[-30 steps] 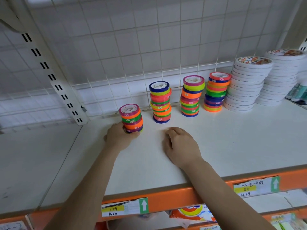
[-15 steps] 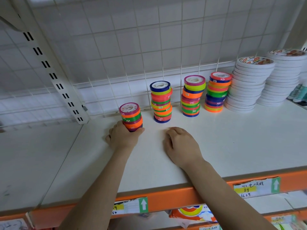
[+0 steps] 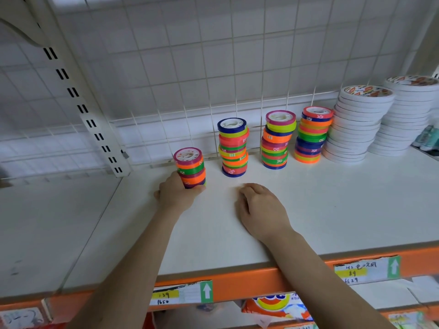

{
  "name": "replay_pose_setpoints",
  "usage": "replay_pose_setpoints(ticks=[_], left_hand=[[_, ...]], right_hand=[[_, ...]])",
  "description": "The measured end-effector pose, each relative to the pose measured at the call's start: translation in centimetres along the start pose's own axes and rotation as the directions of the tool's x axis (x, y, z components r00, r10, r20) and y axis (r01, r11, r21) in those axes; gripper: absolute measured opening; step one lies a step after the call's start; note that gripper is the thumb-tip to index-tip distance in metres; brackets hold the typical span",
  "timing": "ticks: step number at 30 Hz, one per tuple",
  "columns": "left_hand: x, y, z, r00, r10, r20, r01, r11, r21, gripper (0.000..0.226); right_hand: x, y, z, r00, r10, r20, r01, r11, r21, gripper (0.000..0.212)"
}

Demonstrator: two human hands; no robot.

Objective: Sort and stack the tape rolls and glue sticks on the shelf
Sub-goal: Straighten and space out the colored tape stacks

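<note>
Gripping the short tape stack [image 3: 190, 167] at its base near the shelf's [image 3: 332, 210] back, our left hand [image 3: 174, 195] could topple it by jerking; our right hand [image 3: 259, 207] rests flat, holding nothing, beside 3 taller stacks [image 3: 275, 138].

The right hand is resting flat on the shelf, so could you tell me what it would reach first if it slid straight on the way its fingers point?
Probably the tall stack of coloured tape rolls with the blue roll on top, standing just beyond the right hand; only bare shelf lies between.
</note>
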State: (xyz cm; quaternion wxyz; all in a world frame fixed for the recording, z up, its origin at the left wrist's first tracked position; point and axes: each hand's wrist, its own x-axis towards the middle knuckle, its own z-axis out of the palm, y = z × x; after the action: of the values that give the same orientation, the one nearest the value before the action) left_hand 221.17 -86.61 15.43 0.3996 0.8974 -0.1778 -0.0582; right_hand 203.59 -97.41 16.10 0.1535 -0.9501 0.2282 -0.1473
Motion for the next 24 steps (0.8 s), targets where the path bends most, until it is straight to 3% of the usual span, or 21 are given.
replay_pose_setpoints(ticks=[11, 24], left_hand=[[-0.56, 0.40, 0.55, 0.975, -0.038, -0.218, 0.072, 0.986, 0.149, 0.078], [-0.48, -0.21, -0.19, 0.997, 0.046, -0.067, -0.045, 0.999, 0.005, 0.046]], right_hand=[[0.09, -0.01, 0.03, 1.000, 0.007, 0.002, -0.007, 1.000, -0.010, 0.040], [0.04, -0.04, 0.06, 1.000, 0.010, 0.012, -0.010, 1.000, -0.013, 0.040]])
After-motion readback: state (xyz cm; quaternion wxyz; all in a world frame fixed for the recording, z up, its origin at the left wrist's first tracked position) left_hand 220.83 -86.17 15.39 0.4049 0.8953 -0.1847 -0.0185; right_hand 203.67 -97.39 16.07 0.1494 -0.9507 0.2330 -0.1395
